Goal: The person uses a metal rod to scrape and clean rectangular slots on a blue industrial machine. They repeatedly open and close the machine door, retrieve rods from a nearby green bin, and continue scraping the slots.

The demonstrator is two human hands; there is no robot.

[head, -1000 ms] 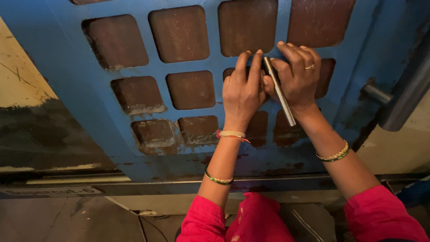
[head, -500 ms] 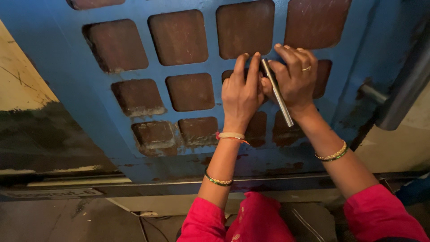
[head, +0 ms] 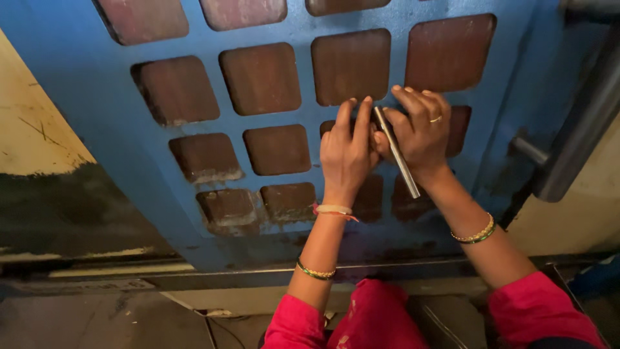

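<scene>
Head view: thin metal rod [head: 396, 153] sits slanted across the blue grid panel [head: 84, 103], upper end near the middle of the panel's right half, lower end pointing down and to the right. Right hand [head: 420, 132] is closed around its upper part, thumb and fingers pinching it, a ring on one finger. Rod's lower half sticks out free below the hand.

Left hand [head: 347, 155] is just left of the rod, touching the right hand at the thumb side. Its fingers are together and stretched flat onto the panel, tips on the blue bar above a brown recess; it holds nothing.

Both hands cover one recess in the second row from the near edge. Panel has rows of rounded square recesses [head: 261, 77] with rusty brown bottoms, pale residue in the near ones.

Wrists: beaded bangles [head: 476, 234] on both, a pale thread band [head: 333, 209] on the left. Pink sleeves [head: 539, 310] at the near edge.

Grey metal handle bar [head: 575, 129] stands off the panel at far right. Yellowish and dark worn surface [head: 39, 142] at left.
</scene>
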